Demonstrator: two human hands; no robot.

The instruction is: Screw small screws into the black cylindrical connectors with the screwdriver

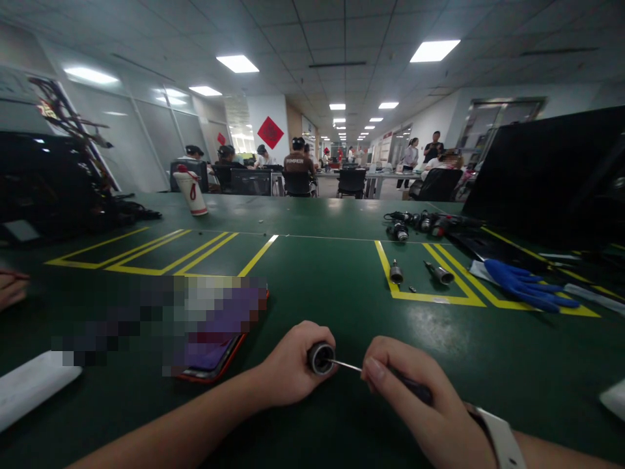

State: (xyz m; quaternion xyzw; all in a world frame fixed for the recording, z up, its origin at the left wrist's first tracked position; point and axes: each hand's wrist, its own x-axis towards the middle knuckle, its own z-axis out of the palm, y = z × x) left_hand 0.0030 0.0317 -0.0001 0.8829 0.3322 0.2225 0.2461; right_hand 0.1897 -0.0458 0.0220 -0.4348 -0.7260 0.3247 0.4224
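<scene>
While the left hand (295,363) curls closed around a hollow metal cylinder (321,358), the right hand (432,372) grips a thin-shafted screwdriver (348,366). The screwdriver's tip meets the cylinder's mouth between the hands.

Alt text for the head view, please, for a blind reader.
A left hand grips a dark hollow cylinder while the right hand holds a thin-shafted screwdriver, its tip at the cylinder's open end, over a green table. Beyond lie two metal fittings and a blue glove.
</scene>
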